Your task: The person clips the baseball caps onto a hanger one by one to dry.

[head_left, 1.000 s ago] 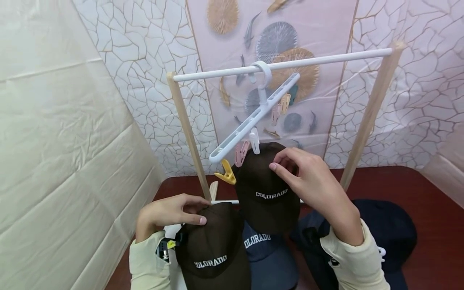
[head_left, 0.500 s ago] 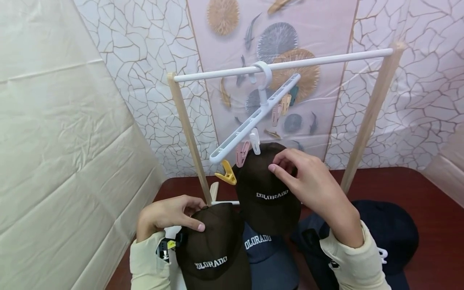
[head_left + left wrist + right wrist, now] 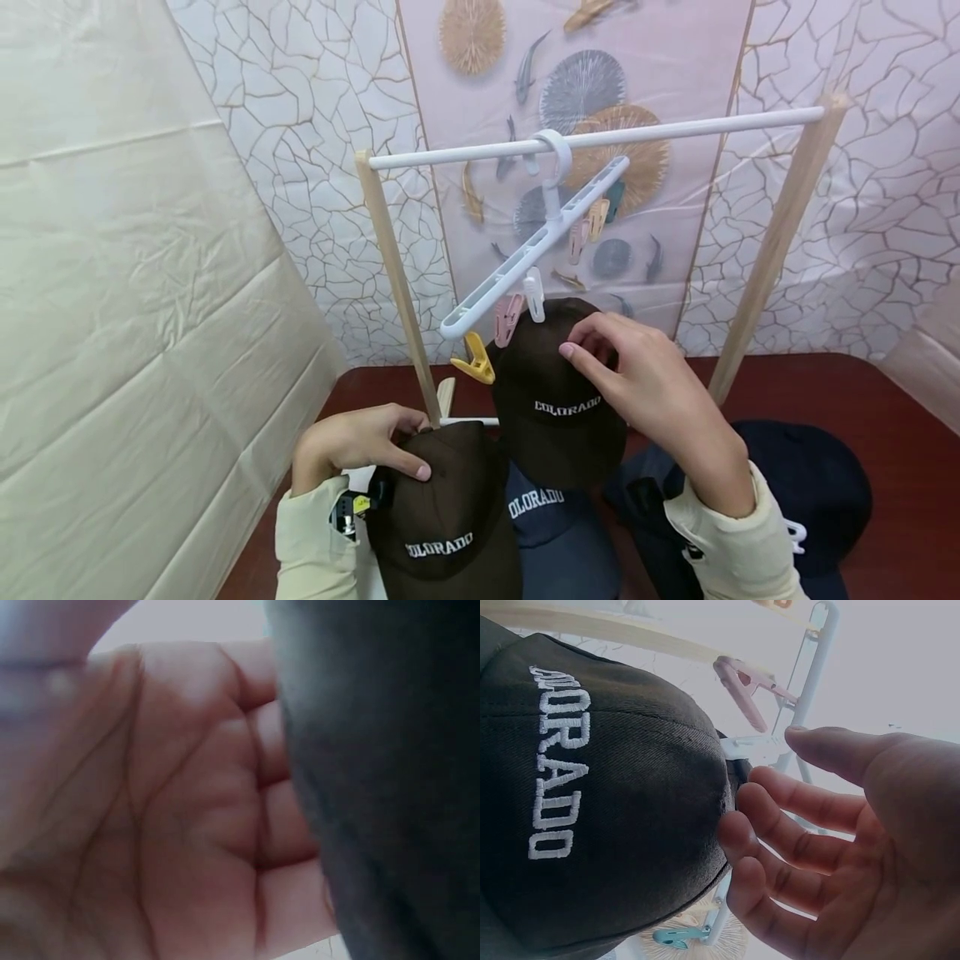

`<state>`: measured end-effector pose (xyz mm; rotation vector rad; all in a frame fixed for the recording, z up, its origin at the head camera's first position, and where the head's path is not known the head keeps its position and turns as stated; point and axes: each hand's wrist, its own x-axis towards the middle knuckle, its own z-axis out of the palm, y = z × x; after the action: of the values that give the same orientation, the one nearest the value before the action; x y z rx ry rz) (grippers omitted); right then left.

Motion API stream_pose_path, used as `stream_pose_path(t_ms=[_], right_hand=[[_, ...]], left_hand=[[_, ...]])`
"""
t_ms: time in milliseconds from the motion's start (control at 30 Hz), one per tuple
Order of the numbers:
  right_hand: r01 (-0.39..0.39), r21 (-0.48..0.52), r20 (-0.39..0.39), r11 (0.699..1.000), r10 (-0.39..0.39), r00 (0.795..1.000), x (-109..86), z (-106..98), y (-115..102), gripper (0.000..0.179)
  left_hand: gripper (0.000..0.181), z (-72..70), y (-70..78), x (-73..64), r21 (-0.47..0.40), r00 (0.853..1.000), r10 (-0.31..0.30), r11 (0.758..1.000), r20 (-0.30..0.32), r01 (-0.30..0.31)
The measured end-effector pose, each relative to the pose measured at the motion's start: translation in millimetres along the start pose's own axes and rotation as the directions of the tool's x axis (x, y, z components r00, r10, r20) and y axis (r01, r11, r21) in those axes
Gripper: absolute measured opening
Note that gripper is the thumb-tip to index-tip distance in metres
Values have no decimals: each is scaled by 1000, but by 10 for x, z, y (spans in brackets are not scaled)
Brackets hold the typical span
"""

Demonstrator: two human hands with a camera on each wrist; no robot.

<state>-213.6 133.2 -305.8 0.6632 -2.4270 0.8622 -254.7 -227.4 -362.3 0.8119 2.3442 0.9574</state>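
Note:
A dark brown cap point(image 3: 558, 383) lettered "COLORADO" hangs below the pale blue hanger point(image 3: 517, 267), a white clip point(image 3: 534, 294) at its crown. Beside that cap is my right hand point(image 3: 652, 387); the right wrist view has its fingers loosely bent near the crown, thumb apart, nothing pinched. Whether the fingertips touch the cloth I cannot tell. Lower left, my left hand point(image 3: 363, 442) holds a second brown cap point(image 3: 442, 508) by its crown, thumb in front and fingers behind. Dark cloth of this cap point(image 3: 382, 772) covers those fingertips in the left wrist view.
A wooden rack with a white rail point(image 3: 697, 127) carries the hanger. A yellow clip point(image 3: 475, 360), pink clip point(image 3: 508, 320) and several others hang from it. Behind the brown caps lies a blue cap point(image 3: 562, 542); a navy cap point(image 3: 810, 483) sits right on the dark red table point(image 3: 911, 467).
The head view has shifted slightly. Both hands, both brown caps and the hanger keep nearly the same places relative to each other.

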Motion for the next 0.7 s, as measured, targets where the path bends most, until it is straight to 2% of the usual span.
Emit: stream_pose_path(t_ms=[233, 500, 700], right_hand=[[19, -4, -2, 1000, -19, 1000, -3, 9, -2, 12], [22, 14, 11, 1000, -22, 1000, -1, 30, -23, 9], [35, 44, -42, 998, -33, 999, 18, 97, -16, 7]], left_hand=[[20, 8, -5, 5, -6, 1000, 19, 1000, -8, -19], [22, -3, -28, -35, -8, 994, 108, 994, -18, -108], [16, -11, 5, -49, -21, 987, 158, 987, -10, -158]])
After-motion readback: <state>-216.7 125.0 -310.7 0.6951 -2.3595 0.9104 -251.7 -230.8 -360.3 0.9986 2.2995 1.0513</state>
